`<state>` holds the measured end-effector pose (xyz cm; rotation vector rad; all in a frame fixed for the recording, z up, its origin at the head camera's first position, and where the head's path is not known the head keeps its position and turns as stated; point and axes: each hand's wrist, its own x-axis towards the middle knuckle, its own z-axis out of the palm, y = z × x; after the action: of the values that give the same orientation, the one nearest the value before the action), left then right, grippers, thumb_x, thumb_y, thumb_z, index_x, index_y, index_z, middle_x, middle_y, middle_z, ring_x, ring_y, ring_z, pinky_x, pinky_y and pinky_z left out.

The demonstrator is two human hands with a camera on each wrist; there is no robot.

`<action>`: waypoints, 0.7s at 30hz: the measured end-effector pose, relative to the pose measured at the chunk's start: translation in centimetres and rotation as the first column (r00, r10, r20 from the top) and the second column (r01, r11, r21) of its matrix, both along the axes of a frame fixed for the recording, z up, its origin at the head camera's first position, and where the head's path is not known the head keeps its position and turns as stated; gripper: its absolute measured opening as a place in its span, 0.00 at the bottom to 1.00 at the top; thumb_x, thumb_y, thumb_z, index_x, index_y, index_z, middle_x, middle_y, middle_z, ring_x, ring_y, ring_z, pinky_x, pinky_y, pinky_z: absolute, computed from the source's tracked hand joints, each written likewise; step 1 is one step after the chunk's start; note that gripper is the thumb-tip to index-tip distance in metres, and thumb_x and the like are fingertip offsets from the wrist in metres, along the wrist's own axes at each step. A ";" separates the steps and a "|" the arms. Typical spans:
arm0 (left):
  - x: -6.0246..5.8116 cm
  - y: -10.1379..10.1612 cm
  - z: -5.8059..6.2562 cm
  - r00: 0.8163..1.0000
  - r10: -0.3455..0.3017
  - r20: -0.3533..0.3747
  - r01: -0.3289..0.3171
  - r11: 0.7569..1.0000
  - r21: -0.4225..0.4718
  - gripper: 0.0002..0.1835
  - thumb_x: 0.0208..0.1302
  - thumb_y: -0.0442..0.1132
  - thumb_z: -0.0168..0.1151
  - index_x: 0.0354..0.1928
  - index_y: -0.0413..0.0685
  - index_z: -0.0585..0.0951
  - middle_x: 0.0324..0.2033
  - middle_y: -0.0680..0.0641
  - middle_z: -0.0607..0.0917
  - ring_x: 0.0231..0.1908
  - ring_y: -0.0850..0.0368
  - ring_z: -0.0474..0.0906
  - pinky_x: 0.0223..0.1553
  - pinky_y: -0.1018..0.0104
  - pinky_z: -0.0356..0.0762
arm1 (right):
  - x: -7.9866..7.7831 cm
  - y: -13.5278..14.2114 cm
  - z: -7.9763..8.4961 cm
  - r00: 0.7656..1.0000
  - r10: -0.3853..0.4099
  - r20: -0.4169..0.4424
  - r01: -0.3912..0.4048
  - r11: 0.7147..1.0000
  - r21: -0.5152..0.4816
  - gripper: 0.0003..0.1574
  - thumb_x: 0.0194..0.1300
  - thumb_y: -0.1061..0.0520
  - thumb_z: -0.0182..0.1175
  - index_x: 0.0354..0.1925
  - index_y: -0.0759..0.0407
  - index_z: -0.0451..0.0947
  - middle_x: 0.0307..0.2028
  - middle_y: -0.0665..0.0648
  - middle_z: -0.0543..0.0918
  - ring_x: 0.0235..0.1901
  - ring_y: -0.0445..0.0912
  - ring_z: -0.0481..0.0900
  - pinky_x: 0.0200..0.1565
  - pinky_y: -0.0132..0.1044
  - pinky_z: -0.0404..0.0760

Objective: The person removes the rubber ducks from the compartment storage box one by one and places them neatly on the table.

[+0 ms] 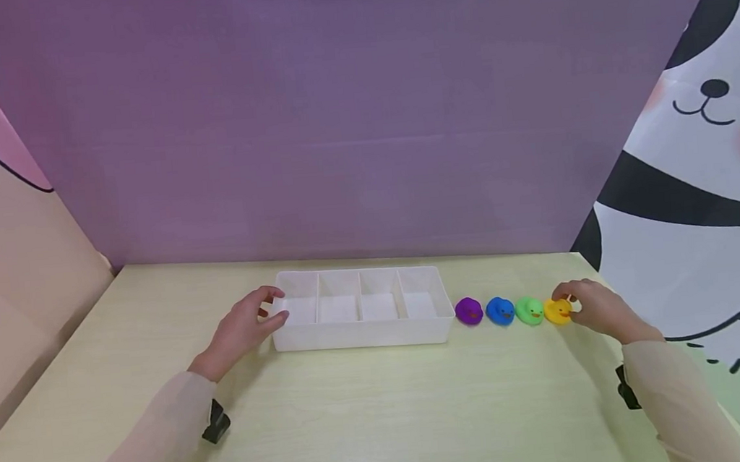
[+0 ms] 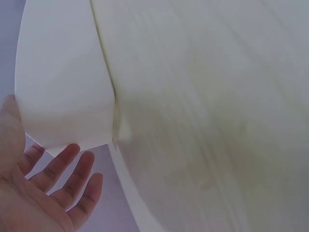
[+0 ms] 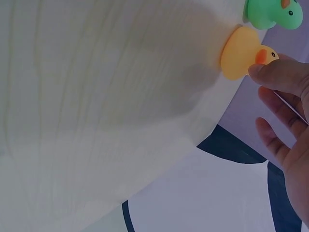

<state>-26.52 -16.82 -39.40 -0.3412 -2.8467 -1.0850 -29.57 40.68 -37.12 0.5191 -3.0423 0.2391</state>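
At the left end of a white four-compartment box (image 1: 360, 335), my left hand (image 1: 242, 328) has its thumb and fingers spread against the end wall. The left wrist view shows the loosely extended fingers (image 2: 72, 181) by the box end (image 2: 67, 92). My right hand (image 1: 601, 307) pinches a yellow rubber duck (image 1: 555, 311) by its head between thumb and fingers. In the right wrist view, the yellow duck (image 3: 239, 53) appears on the table. To its left stand a green duck (image 1: 529, 310), a blue duck (image 1: 500, 311) and a purple duck (image 1: 468, 311), in a row.
The pale wooden table (image 1: 385, 418) extends in front of the box and ducks. A purple backdrop (image 1: 335, 118) rises behind its far edge. Printed panels stand at both sides, with a panda (image 1: 705, 262) on the right one.
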 end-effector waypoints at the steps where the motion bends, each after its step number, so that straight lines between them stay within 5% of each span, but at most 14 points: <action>1: 0.0 0.0 0.0 1.000 -0.002 -0.002 0.002 1.000 -0.004 0.23 0.61 0.47 0.57 0.56 0.50 0.71 0.53 0.43 0.75 0.46 0.47 0.75 0.43 0.52 0.74 | 0.0 0.0 0.0 1.000 0.001 0.000 -0.001 1.000 0.001 0.20 0.44 0.71 0.66 0.40 0.64 0.78 0.37 0.63 0.81 0.37 0.56 0.75 0.40 0.52 0.78; 21: 0.4 -1.3 0.9 0.990 -0.083 -0.110 0.069 0.990 -0.126 0.24 0.63 0.50 0.54 0.58 0.47 0.70 0.54 0.44 0.76 0.49 0.45 0.75 0.48 0.50 0.72 | 1.4 -0.8 1.6 0.996 0.003 -0.084 -0.003 1.000 -0.003 0.22 0.48 0.68 0.63 0.46 0.67 0.75 0.43 0.68 0.79 0.40 0.61 0.75 0.41 0.55 0.76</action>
<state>-26.17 -18.08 -38.49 -0.5078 -2.8242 -0.8735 -28.16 39.92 -35.55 0.5202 -2.9593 0.2162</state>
